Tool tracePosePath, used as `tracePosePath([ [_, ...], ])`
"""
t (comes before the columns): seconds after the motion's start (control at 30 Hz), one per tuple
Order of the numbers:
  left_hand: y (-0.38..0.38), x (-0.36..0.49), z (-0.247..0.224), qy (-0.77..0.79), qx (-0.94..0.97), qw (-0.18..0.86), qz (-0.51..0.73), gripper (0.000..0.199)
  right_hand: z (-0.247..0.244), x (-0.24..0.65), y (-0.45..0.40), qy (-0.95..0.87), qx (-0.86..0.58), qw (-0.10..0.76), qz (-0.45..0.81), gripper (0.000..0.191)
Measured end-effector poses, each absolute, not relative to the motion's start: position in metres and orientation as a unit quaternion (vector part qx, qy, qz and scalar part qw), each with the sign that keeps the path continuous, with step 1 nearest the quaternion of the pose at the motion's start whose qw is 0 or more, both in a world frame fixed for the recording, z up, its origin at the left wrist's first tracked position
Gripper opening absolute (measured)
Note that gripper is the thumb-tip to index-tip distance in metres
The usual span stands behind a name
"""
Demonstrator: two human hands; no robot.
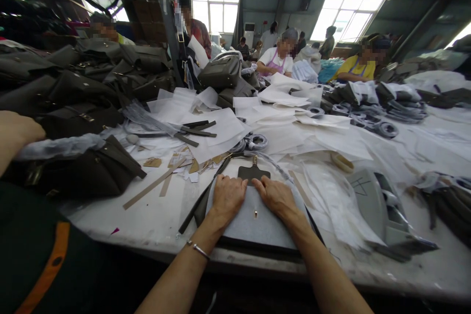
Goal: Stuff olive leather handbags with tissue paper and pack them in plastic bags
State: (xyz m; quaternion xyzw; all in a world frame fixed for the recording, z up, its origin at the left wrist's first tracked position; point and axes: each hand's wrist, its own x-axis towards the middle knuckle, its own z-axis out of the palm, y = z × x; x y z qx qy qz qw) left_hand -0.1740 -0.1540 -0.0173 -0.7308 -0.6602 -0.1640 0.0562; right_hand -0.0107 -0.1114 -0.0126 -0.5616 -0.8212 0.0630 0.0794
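A dark bag covered by a pale sheet (239, 233) lies at the table's front edge, a small metal fitting (255, 214) showing through the sheet. My left hand (228, 196) rests on the sheet's upper left with its fingers curled over the edge. On the upper right, my right hand (274, 197) is curled the same way, thumb towards the other thumb. Between and just beyond them is a dark flap (253, 172) with a metal clasp (254, 160). What the fingertips grip is hidden beneath the hands.
Another person's hand (20, 132) is at the left, by a dark bag (91, 171). Paper sheets (287, 132) and tag scraps lie beyond my hands. A grey tape dispenser (382, 206) stands right. Several people work behind.
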Motion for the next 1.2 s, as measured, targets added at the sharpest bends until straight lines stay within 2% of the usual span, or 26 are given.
tracePosePath([
  [0.07,-0.154,-0.174,-0.018,-0.664,-0.728,0.057,-0.162,0.036,-0.019,-0.011,-0.11,-0.803,-0.579,0.129,0.061,0.04],
  [0.1,-0.154,-0.174,-0.019,-0.665,-0.727,0.057,-0.163,0.034,-0.024,-0.01,-0.109,-0.794,-0.583,0.165,0.053,0.043],
  [0.23,-0.155,-0.174,-0.022,-0.667,-0.724,0.052,-0.166,0.029,-0.04,-0.008,-0.099,-0.778,-0.565,0.264,0.076,0.066],
  [0.37,-0.154,-0.175,-0.024,-0.667,-0.723,0.047,-0.177,0.028,-0.034,0.0,-0.089,-0.728,-0.53,0.343,0.268,0.08],
  [0.4,-0.154,-0.175,-0.024,-0.667,-0.721,0.045,-0.182,0.028,-0.029,0.003,-0.088,-0.708,-0.509,0.369,0.321,0.079],
  [0.47,-0.153,-0.175,-0.024,-0.669,-0.715,0.042,-0.197,0.028,-0.017,0.008,-0.091,-0.686,-0.463,0.398,0.395,0.065],
  [0.53,-0.153,-0.176,-0.025,-0.673,-0.706,0.038,-0.219,0.025,-0.007,0.012,-0.096,-0.7,-0.433,0.385,0.418,0.052],
  [0.63,-0.153,-0.18,-0.026,-0.681,-0.679,0.031,-0.272,0.016,0.0,0.013,-0.104,-0.74,-0.408,0.342,0.411,0.06],
  [0.77,-0.157,-0.189,-0.022,-0.66,-0.658,0.014,-0.362,0.034,-0.004,0.007,-0.111,-0.793,-0.39,0.3,0.36,0.047],
  [0.83,-0.163,-0.192,-0.019,-0.621,-0.674,-0.001,-0.4,0.04,-0.007,0.004,-0.113,-0.817,-0.384,0.285,0.321,0.04],
  [0.93,-0.174,-0.192,-0.014,-0.545,-0.722,-0.036,-0.424,0.039,-0.009,0.002,-0.113,-0.838,-0.375,0.274,0.286,0.034],
  [1.1,-0.182,-0.187,-0.014,-0.394,-0.793,-0.131,-0.446,0.036,-0.007,0.002,-0.114,-0.844,-0.366,0.276,0.279,0.028],
  [1.2,-0.182,-0.187,-0.015,-0.37,-0.796,-0.14,-0.459,0.035,-0.006,0.002,-0.113,-0.841,-0.367,0.275,0.287,0.027],
])
